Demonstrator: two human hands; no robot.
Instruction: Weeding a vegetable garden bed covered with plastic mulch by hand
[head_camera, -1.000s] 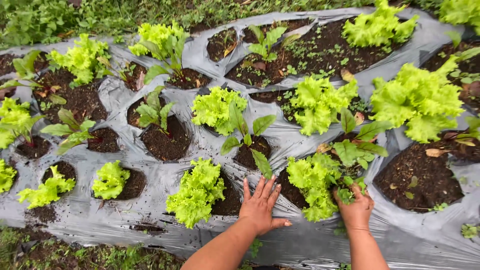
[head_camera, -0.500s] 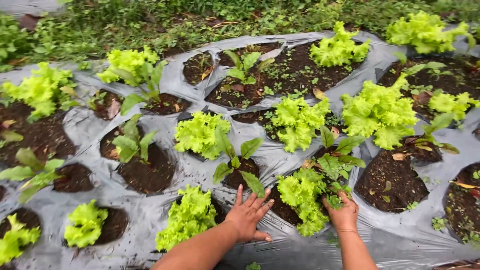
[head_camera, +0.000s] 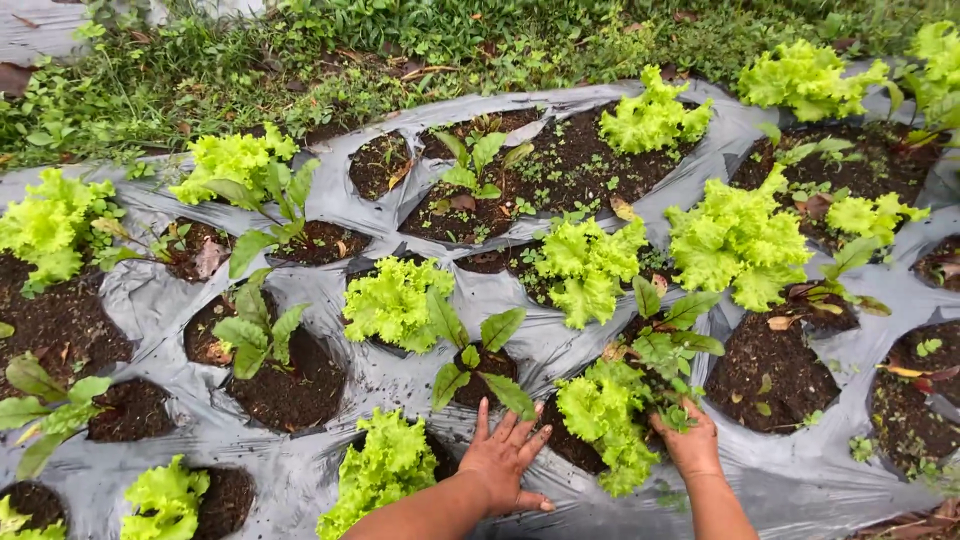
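My left hand (head_camera: 505, 455) lies flat with fingers spread on the grey plastic mulch sheet (head_camera: 330, 415), just below a small dark-leaved seedling (head_camera: 475, 350). My right hand (head_camera: 692, 445) is closed around the base of a leafy green weed or plant (head_camera: 670, 365) growing beside a frilly light green lettuce (head_camera: 605, 415). Both forearms enter from the bottom edge. Another lettuce (head_camera: 385, 470) stands left of my left hand.
The mulch sheet has round holes of dark soil (head_camera: 290, 385) holding several lettuces (head_camera: 735, 240) and seedlings (head_camera: 255, 330). Grass and weeds (head_camera: 400, 50) border the far side of the bed. An open soil hole (head_camera: 765, 380) lies right of my right hand.
The view has shifted so the bed sits further right and lower. My left hand stayed flat on the sheet. My right hand kept its grip at the plant's base.
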